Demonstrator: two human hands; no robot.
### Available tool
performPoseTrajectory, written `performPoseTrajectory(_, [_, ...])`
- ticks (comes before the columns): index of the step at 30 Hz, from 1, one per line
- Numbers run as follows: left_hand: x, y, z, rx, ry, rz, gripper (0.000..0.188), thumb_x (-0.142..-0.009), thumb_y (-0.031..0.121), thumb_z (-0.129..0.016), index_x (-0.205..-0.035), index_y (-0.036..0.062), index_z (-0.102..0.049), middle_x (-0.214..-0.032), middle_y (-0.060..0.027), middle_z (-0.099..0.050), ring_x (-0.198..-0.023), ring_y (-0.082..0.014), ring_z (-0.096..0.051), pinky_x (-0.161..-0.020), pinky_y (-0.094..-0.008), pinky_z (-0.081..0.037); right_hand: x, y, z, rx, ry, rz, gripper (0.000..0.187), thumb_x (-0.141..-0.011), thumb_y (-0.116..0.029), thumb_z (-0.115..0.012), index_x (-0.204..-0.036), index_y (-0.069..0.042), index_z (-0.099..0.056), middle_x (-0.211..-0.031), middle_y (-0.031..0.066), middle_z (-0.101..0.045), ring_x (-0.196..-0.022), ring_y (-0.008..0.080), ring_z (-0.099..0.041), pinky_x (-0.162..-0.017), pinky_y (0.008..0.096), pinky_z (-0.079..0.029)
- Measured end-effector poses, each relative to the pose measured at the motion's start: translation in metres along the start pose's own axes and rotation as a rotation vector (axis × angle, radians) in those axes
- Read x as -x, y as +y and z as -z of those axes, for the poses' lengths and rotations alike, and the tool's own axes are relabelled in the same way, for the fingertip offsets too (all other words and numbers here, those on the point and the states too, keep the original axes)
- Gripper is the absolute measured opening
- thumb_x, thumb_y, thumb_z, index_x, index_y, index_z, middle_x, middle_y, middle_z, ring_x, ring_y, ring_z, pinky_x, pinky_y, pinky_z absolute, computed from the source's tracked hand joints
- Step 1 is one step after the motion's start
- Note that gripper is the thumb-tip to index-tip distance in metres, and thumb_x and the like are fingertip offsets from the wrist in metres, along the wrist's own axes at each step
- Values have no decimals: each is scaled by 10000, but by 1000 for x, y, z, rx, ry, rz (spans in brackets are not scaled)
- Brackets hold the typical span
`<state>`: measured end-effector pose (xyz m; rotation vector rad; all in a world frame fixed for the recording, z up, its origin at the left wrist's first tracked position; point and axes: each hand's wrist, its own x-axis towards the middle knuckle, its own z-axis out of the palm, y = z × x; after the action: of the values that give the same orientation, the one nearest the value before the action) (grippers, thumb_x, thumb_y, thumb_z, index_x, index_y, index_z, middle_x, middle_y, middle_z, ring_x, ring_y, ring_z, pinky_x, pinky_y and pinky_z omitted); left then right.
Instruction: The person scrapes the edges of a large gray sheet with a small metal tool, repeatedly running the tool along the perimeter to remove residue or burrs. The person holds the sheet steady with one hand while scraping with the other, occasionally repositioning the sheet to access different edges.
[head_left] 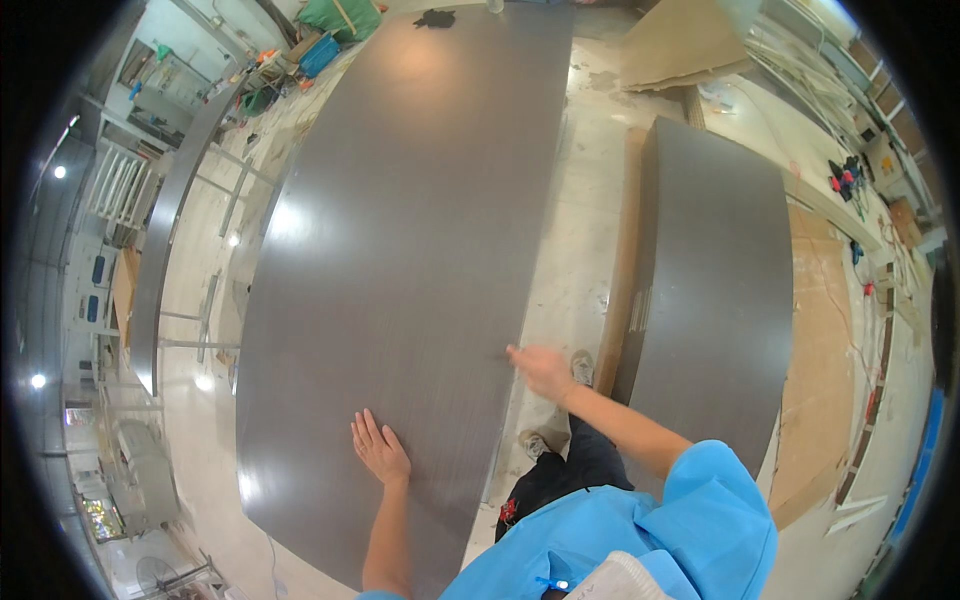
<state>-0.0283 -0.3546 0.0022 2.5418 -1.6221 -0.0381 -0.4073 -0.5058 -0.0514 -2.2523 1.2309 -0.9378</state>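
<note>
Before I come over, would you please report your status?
Left hand flat on big panel. Right hand at its right edge. Black item on far end.

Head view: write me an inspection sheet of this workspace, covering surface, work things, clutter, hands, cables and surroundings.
Surface: long grey board, lamp glare on it.
Work things: same board; grey board stack to its right.
Clutter: crumpled black item at the board's far end; brown sheet beyond the stack.
Hands: left hand palm down on the board; right hand curled at its right edge, grip unclear.
Cables: thin pale cord, apparently, lower left.
Surroundings: narrow board on supports, left.
</note>
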Motion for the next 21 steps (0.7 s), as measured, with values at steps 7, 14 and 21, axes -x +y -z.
performPoseTrajectory(7, [-4,2,0,-21,31,-32,582,-1144,343,-415,-1675,106,-402,-1740,-144,-372,-1622,-361,-296,-1312,-529,-246,-56,44,20,35,196,-157,199,-981,-124,-655,-1138,-86,-771,-864,131,-677,-853,345,-702,-727,467,-566])
performPoseTrajectory(14, [-5,3,0,5,32,-37,578,-1151,341,-394,-1677,100,-397,-1744,-145,-364,-1622,-363,-294,-1311,-530,-246,-35,15,-10,14,308,-55,197,-951,-110,-692,-1127,-71,-772,-880,133,-704,-837,348,-701,-735,458,-574])
performPoseTrajectory(21, [-3,7,3,8,4,-21,585,-1155,345,-379,-1681,90,-382,-1746,-152,-356,-1632,-363,-274,-1313,-528,-245,64,-69,-21,-9,-87,22,329,-927,-92,-695,-1252,-103,-743,-955,102,-732,-901,308,-732,-708,453,-603])
